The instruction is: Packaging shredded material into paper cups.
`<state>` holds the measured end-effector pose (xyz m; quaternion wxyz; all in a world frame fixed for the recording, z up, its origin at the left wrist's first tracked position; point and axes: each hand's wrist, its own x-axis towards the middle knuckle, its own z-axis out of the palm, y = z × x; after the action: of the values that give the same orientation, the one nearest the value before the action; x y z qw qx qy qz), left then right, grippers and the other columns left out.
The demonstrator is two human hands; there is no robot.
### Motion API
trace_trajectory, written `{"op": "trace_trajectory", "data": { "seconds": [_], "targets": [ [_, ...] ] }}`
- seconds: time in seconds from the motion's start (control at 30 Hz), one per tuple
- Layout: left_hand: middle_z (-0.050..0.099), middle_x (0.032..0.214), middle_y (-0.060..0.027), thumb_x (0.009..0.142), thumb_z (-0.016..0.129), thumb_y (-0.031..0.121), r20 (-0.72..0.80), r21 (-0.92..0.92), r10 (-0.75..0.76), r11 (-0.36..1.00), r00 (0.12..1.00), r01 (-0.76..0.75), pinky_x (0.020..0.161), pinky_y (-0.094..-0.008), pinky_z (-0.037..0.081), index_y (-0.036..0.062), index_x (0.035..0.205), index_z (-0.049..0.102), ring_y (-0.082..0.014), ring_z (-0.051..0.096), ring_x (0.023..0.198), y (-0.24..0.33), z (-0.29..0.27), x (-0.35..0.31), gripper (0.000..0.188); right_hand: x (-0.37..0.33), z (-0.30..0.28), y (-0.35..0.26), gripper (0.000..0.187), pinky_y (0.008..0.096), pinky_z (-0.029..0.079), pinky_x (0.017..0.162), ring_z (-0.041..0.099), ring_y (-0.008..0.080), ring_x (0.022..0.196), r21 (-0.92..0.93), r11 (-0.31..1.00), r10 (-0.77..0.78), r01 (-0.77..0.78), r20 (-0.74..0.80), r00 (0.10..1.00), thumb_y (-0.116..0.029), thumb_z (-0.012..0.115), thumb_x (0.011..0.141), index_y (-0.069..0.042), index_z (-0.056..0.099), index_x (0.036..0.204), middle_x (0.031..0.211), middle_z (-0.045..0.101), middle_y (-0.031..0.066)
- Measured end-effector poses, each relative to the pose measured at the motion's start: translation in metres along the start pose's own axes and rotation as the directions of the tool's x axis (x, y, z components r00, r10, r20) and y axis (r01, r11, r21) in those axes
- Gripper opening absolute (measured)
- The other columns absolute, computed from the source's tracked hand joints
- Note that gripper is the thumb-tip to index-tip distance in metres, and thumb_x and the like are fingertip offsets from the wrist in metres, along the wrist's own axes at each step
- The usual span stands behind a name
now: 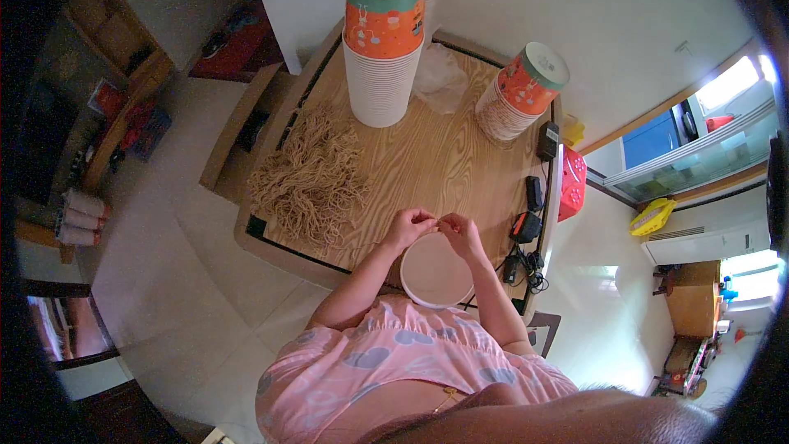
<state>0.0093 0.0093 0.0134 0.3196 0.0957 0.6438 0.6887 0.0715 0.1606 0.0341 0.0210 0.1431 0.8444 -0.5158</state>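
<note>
A white round paper bucket (438, 273) is at the table's near edge, close against my body, with its open mouth facing up. Over its far rim my left hand (411, 228) and my right hand (462, 235) almost meet, both with thumb and fingers pinched together. Whatever lies between the fingertips is too small to make out. Left of my hands, a loose heap of tan twisted cords (316, 177) spreads across the wooden table (427, 164).
A tall stack of upturned orange-and-green paper buckets (385, 33) stands at the back, a shorter stack (526, 82) at the back right. Between them lies a clear plastic bag (442, 78). Black adapters (548, 141) and tangled cables (534, 271) line the right edge, beside a red basket (573, 185).
</note>
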Motion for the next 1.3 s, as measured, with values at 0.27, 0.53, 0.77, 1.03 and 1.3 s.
{"op": "trace_trajectory", "data": {
  "seconds": [0.27,0.53,0.77,1.03,1.3],
  "targets": [
    [0.058,0.075,0.0018,0.08,0.062,0.018,-0.047,-0.045,0.037,0.998,0.998,-0.039,0.059,-0.021,0.041,0.0056,0.082,0.061,-0.0069,0.051,0.066,-0.006,0.002,0.005,0.013,0.0,0.002,-0.006,0.012,0.0227,0.04,0.056,0.05,0.0065,0.062,0.028,0.999,-0.028,0.029,-0.046,0.999,-0.01,0.065,0.076,-0.003,0.055,0.077,0.066,0.057,0.0],
    [0.057,0.071,0.0027,0.08,0.062,0.021,-0.081,-0.091,0.002,0.996,0.997,-0.009,0.053,-0.0206,0.038,0.0067,0.079,0.06,-0.0058,0.048,0.061,-0.002,0.006,0.007,0.014,0.0,0.0,-0.002,0.013,0.025,0.042,0.056,0.052,0.0089,0.062,0.015,0.999,-0.042,0.042,-0.02,0.999,-0.014,0.063,0.078,-0.001,0.059,0.081,0.068,0.06,0.0047],
    [0.059,0.069,0.0021,0.078,0.065,0.017,-0.071,-0.12,0.08,0.989,0.994,-0.088,0.053,-0.0196,0.039,0.0047,0.084,0.063,-0.0042,0.047,0.057,-0.02,0.005,0.015,0.013,0.0,-0.001,-0.004,0.01,0.0228,0.041,0.056,0.051,0.0069,0.063,-0.018,0.999,-0.036,0.035,-0.016,0.999,-0.01,0.06,0.079,-0.002,0.059,0.084,0.069,0.06,0.0013],
    [0.065,0.079,-0.0028,0.077,0.065,0.011,-0.068,-0.069,0.142,0.987,0.988,-0.147,0.068,-0.0225,0.047,0.0023,0.087,0.064,-0.0084,0.059,0.072,-0.019,0.007,0.017,0.013,0.0,0.001,-0.007,0.01,0.0234,0.041,0.055,0.05,0.0072,0.062,-0.03,0.998,-0.059,0.058,-0.053,0.997,-0.008,0.061,0.077,-0.002,0.059,0.084,0.069,0.06,0.0023],
    [0.063,0.074,-0.0027,0.078,0.063,0.01,-0.141,0.058,0.165,0.986,0.976,-0.158,0.061,-0.0224,0.046,0.0032,0.084,0.064,-0.0074,0.056,0.066,-0.023,0.009,0.017,0.009,-0.004,0.003,-0.015,0.01,0.0239,0.041,0.052,0.049,0.0071,0.057,-0.113,0.99,-0.095,0.084,-0.091,0.991,-0.008,0.061,0.077,-0.002,0.061,0.084,0.064,0.059,0.0032]
  ]
}}
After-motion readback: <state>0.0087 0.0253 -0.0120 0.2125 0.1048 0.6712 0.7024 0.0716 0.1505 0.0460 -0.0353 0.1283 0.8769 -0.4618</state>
